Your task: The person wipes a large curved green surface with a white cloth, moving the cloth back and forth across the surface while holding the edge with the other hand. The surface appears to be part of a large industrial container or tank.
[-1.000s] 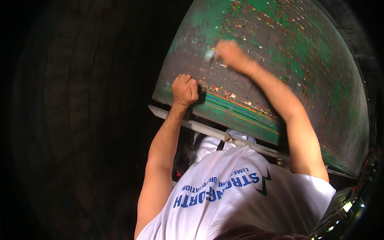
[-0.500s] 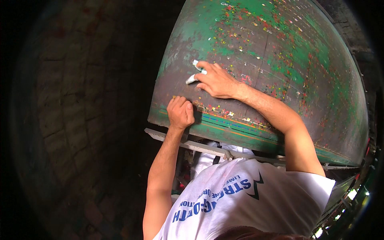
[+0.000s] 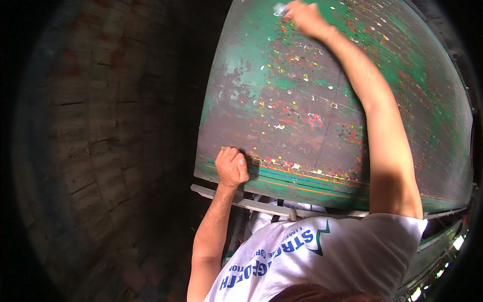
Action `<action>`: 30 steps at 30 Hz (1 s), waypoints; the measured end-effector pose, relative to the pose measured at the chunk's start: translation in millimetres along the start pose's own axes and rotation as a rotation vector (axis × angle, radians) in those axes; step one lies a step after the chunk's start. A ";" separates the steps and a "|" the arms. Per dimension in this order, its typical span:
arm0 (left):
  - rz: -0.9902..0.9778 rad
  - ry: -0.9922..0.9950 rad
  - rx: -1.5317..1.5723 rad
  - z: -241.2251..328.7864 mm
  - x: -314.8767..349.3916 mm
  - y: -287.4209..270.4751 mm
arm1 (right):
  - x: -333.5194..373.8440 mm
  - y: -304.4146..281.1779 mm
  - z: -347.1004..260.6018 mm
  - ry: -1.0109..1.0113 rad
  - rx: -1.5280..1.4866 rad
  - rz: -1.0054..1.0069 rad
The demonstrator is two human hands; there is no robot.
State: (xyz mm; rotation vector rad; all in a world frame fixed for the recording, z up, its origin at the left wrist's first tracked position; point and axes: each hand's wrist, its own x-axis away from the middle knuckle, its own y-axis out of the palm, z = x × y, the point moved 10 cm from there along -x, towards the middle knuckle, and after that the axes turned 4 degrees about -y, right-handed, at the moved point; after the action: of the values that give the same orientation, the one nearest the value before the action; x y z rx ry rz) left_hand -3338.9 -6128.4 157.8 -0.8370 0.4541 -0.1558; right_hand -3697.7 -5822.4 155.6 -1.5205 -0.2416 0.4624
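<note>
My left hand is curled into a fist and rests at the near left part of a long green and dark grey worktable. Whatever its fingers may hold is hidden from view. My right hand is stretched far out over the table's far left part, blurred by motion. White wrappings show at its fingertips, and I cannot make out whether the fingers hold anything. Red, yellow and white paint flecks dot the tabletop, and coloured lines run along its near edge.
A pale rail runs along the table's near side, close to my white T-shirt. Left of the table lies a dark, shadowed brick-like surface. Bright spots show at the lower right.
My right hand has swept away from me, from near my left hand to the table's far part, and the arm has straightened. My left hand stays closed at the same place on the table.
</note>
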 end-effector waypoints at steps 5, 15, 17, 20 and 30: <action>-0.014 -0.013 -0.016 2.0 -1.4 3.5 | -48.7 33.1 40.5 0.268 -0.127 0.132; -0.019 -0.032 -0.088 3.7 0.9 7.5 | 42.9 0.7 24.1 0.324 -0.112 0.200; -0.009 -0.027 -0.055 3.2 1.0 7.6 | 118.4 -2.1 103.8 0.429 -0.135 0.206; -0.018 -0.049 -0.081 -1.2 2.1 9.5 | 264.2 -8.1 210.0 0.770 0.090 0.125; -0.003 -0.080 -0.174 3.2 -2.3 10.9 | 277.1 14.1 210.3 0.380 -0.197 0.336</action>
State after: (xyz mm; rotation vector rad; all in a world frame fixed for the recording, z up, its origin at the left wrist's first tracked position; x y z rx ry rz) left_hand -3340.0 -6118.2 152.3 -1.0109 0.3949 -0.0853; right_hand -3543.8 -5512.7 115.4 -1.8179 0.2775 0.4105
